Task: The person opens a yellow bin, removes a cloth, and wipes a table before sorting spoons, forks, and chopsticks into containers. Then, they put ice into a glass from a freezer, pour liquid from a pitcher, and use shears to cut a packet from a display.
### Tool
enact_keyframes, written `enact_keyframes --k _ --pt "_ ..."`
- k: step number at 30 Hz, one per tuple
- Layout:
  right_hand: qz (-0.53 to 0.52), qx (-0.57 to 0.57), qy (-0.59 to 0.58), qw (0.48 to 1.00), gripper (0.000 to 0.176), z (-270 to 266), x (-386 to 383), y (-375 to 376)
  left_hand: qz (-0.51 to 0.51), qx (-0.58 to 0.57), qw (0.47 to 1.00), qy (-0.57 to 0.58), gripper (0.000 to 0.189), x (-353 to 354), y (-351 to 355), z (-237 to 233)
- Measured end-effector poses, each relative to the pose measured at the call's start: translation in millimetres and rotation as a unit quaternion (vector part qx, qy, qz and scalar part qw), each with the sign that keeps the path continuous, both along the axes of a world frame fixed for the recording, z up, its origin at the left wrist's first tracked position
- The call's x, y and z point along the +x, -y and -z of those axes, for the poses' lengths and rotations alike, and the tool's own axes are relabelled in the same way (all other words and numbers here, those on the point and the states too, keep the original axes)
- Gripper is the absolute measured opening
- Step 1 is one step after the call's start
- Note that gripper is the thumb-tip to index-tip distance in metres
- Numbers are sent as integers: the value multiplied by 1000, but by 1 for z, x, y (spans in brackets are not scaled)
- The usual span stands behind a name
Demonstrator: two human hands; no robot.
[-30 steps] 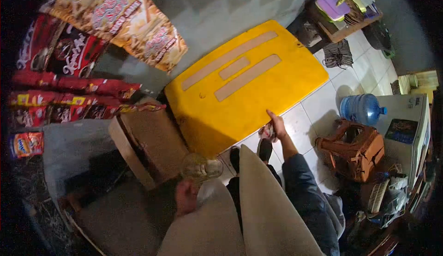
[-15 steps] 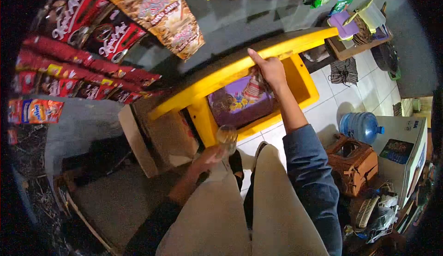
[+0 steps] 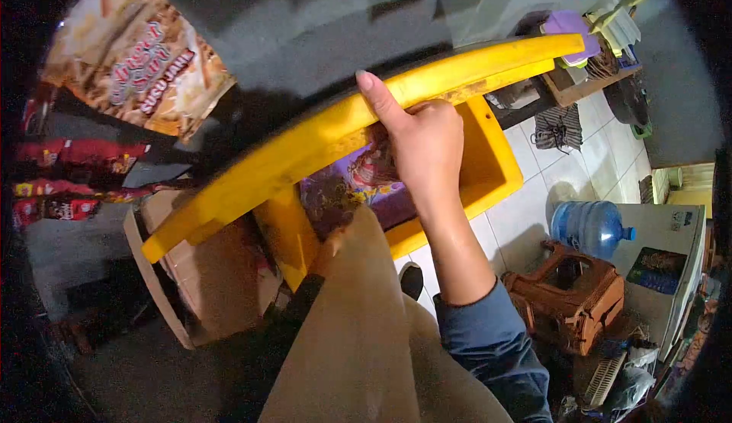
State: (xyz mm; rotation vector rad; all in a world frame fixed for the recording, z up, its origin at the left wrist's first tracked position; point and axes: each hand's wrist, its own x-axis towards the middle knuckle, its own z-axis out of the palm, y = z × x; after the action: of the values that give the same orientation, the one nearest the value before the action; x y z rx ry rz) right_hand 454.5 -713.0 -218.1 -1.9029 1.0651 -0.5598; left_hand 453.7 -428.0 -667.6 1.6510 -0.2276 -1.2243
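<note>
Yellow lid: the lid (image 3: pixel 297 152) is raised over the yellow box (image 3: pixel 482 156), tilted so that its long edge faces the wearer; the box gapes beneath it.
Lid hold: the work at this moment appears to be keeping the box uncovered; that calls for a firm thumb and a level pull, as the lid is long and looks heavy.
Right hand: this hand (image 3: pixel 431 148) is closed on the lid above the box, thumb over the top edge, other fingers curled out of sight underneath.
Left hand: this hand (image 3: pixel 334 241) is low by the box's near left corner, mostly behind the knee; its grip, and anything in it, cannot be told.
Box contents: inside the box is a purple patterned thing (image 3: pixel 393 205), glossy and dark; a red-and-white item (image 3: pixel 371 170) shows just under the lid, whether held or lying there is unclear.
Box and lid surface: smooth, plastic-looking, rounded at the corners, with brownish scuffs under the lid.
Cardboard carton: left of the box, a matte, flat-sided carton (image 3: pixel 213 286).
Water bottle: right of the box, a ribbed, translucent blue cylinder (image 3: pixel 583 225).
</note>
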Motion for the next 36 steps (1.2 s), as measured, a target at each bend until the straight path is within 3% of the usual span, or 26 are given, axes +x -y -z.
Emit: enact_keyframes --k 3,6,8,10,14,15,18,20,22,26,27,28,29,30,31,35,36 --pt "-17 49 38 998 56 9 -1 1 -53 15 998 18 28 -27 -27 15" --pt "-34 60 83 994 55 19 -4 3 -107 27 993 39 29 -33 -11 40" --pt "-55 138 67 987 39 17 -9 2 -141 31 988 52 30 -42 -18 48" --pt "-62 161 100 980 37 17 -9 1 -176 38 982 61 30 -43 -30 63" --pt "-68 205 91 972 42 17 -16 2 -224 88 967 80 32 -46 -53 40" --pt "-64 229 118 964 47 22 -23 -2 -229 106 964 88 32 -11 -1 41" --pt "-4 264 81 961 41 44 -60 -21 -216 143 960 108 34 -12 -27 -2" --pt "22 286 49 957 37 59 -96 -35 -243 65 966 -55 33 -81 -92 -50" --pt "72 360 7 930 40 109 -126 -51 -263 -21 939 -219 33 -124 -125 -77" --pt "147 312 -97 933 39 185 -159 -86 -291 -167 787 -517 33 -85 -106 -80" --pt "163 327 -83 927 39 208 -162 -88 -294 -195 729 -586 33 -75 -70 -140" --pt "170 325 -81 927 39 238 -167 -89 -287 -193 731 -589 33 -60 -33 -213" --pt "168 337 -82 923 38 251 -166 -89 -281 -185 740 -582 33 -63 -49 -164" --pt "169 353 -85 916 38 258 -168 -93 -275 -173 750 -576 33 -62 -51 -156" --pt "124 358 -69 923 37 230 -169 -87 -271 -158 759 -571 34 -62 -56 -151" --pt "118 274 -120 947 39 265 -179 -95 -251 -120 795 -540 35 -53 -54 -161" --pt "133 297 -45 945 37 250 -181 -95 -246 -117 805 -528 35 -46 -47 -168"
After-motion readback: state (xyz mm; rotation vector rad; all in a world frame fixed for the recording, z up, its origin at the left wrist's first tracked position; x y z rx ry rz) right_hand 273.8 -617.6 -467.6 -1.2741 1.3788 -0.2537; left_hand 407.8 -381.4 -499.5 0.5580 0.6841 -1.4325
